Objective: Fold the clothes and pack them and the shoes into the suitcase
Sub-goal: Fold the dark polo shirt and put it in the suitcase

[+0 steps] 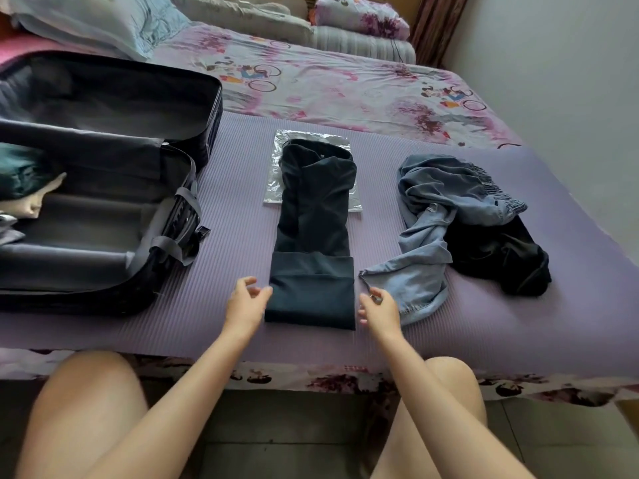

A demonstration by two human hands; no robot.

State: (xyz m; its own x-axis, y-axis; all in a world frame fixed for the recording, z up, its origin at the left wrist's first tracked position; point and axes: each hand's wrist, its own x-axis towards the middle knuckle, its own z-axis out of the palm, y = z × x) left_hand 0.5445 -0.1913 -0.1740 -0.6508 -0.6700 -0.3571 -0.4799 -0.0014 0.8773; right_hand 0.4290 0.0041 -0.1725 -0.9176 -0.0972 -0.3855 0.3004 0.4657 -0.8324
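A dark garment (313, 233) lies folded into a long narrow strip on the purple mat (242, 216), with its near end turned up into a cuff. My left hand (246, 303) hovers at the left edge of that near end with loose fingers, holding nothing. At the right edge is my right hand (378, 311), also holding nothing. Blue denim clothing (432, 216) lies crumpled to the right, partly over a black garment (501, 254). An open dark suitcase (96, 209) lies at the left, with a green item (20, 171) inside at its left edge.
A silver foil bag (276, 174) lies under the far end of the dark garment. Pillows (103, 19) and folded bedding (359, 25) sit at the back of the floral bedsheet. A wall runs along the right. My bare knees are below the bed edge.
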